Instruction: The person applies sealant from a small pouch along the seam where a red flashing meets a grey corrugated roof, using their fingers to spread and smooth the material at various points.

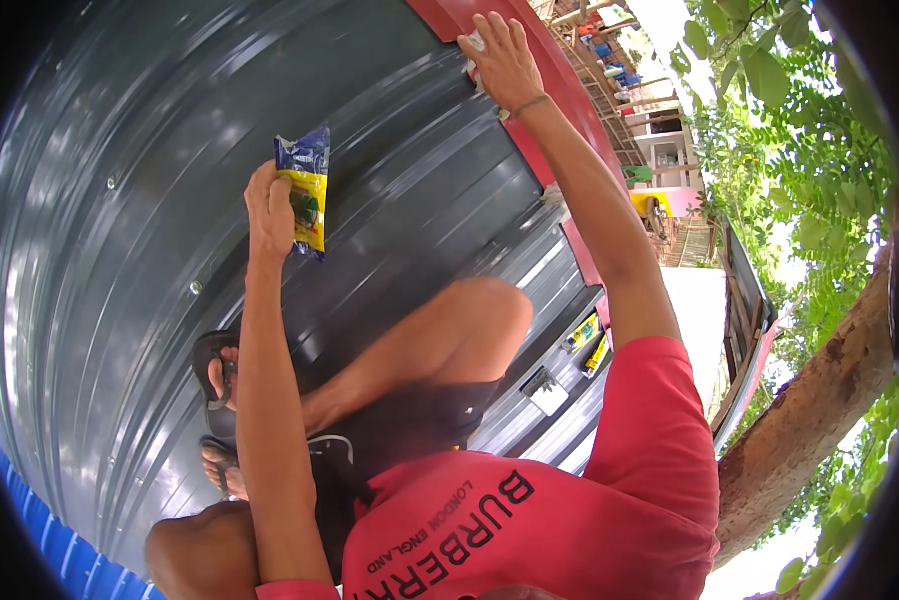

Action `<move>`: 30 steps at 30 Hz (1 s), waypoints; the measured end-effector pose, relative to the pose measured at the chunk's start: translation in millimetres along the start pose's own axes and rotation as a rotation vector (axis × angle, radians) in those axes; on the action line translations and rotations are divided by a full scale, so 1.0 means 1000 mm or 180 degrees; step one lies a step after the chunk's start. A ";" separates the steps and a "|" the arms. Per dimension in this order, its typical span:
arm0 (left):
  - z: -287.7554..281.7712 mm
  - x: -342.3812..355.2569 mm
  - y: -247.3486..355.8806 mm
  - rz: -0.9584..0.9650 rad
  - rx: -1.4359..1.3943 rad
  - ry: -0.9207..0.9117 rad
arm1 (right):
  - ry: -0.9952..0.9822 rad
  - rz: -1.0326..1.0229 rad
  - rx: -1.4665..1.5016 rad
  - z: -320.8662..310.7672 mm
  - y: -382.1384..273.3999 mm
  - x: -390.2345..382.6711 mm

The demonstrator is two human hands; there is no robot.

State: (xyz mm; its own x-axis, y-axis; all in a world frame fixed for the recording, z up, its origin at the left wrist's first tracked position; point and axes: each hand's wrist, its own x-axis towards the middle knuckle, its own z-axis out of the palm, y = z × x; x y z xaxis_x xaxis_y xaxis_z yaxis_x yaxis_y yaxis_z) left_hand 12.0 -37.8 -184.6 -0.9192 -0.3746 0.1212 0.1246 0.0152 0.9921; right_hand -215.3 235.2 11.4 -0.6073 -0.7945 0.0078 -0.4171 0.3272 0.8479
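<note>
My left hand (270, 205) is closed on a blue and yellow plastic packet (310, 190), held upright above dark corrugated metal roofing (139, 250). My right hand (504, 65) reaches up to the red metal edge trim (524, 150), fingers stretched apart at whitish material beside it; whether the fingertips touch it is unclear. Two more yellow packets (582, 333) lie on the roofing at the right, near a small rectangular object (544, 392) with a pale, shiny surface. My legs are folded beneath me, with black flip-flops (214, 385) on my feet.
A blue corrugated sheet (44, 530) borders the lower left. Beyond the red trim are bamboo structures (594, 90), assorted coloured items and another roof (744, 330). A thick tree branch (809, 415) slants along the right, with leafy foliage (789, 150) above it.
</note>
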 end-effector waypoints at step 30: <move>0.000 -0.002 0.004 0.0432 0.0457 -0.0021 | 0.0189 -0.0507 0.0507 0.017 0.026 0.002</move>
State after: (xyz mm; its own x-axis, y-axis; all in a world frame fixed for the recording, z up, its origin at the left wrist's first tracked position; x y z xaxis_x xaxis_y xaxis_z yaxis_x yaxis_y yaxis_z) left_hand 14.2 -36.5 -181.1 -0.9002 -0.3539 0.2539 0.1935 0.1973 0.9611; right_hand -239.0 251.3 24.7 -0.4864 -0.8697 -0.0844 -0.6088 0.2680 0.7466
